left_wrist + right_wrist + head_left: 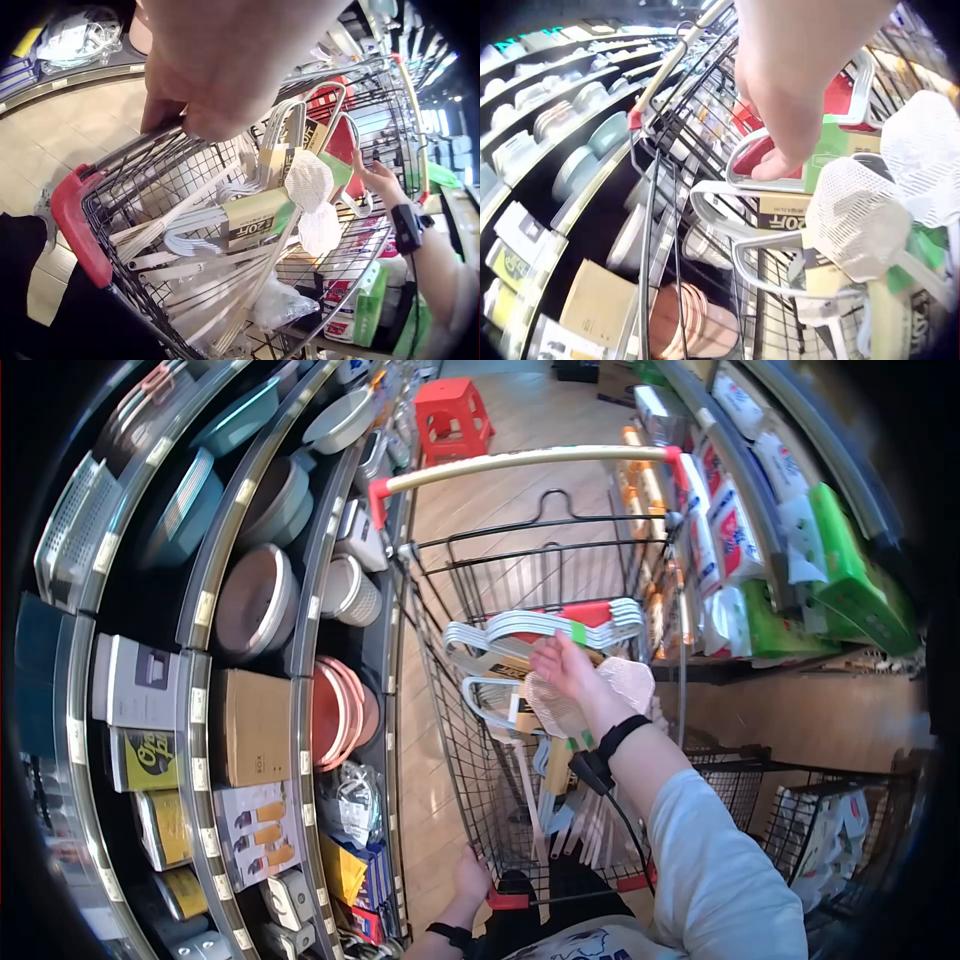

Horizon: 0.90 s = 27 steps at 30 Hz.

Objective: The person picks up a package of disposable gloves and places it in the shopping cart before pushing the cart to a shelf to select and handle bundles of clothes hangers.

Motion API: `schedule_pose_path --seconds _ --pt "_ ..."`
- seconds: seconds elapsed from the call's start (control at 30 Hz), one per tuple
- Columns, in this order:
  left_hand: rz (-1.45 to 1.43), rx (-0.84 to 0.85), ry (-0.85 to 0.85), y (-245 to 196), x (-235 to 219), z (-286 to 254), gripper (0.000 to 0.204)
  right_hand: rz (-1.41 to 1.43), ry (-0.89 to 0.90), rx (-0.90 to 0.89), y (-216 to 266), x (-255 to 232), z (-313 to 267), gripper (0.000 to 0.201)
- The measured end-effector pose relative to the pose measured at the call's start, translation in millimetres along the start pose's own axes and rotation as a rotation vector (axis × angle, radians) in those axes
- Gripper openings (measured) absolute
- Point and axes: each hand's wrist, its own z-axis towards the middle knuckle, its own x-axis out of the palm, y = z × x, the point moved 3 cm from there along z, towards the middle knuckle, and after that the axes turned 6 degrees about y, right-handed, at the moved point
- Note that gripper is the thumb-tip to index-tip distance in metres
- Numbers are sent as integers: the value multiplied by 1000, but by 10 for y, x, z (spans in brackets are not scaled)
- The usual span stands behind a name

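Observation:
My left hand grips the near side rim of a shopping cart; in the left wrist view its fingers curl over the wire edge. Inside the cart my right hand is at a bundle of pale plastic hangers, its fingers loosely bent and close over them. A green and tan paper band wraps that bundle. More banded hangers lie beside it. Two white mesh fly swatters rest on top, heads near my right wrist, handles running toward me.
Shelves of basins, pink pots and a cardboard box line the left side. Packs of tissue fill the right shelf. A red stool stands in the aisle ahead. Another wire cart is at lower right.

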Motion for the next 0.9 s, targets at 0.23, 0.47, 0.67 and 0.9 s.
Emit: schedule_pose_path --seconds 0.23,0.47,0.67,0.9 --pt "-57 -144 37 35 -72 -106 38 582 -202 -251 -173 0 669 26" --pt "-119 -110 -1 -31 -76 -90 34 621 -39 -311 303 398 -521 26" --pt "-98 -25 -20 190 38 52 34 418 352 -166 332 907 -2456 29" --pt "-184 94 -109 151 -338 -213 61 -299 665 138 -26 942 -4207 40"
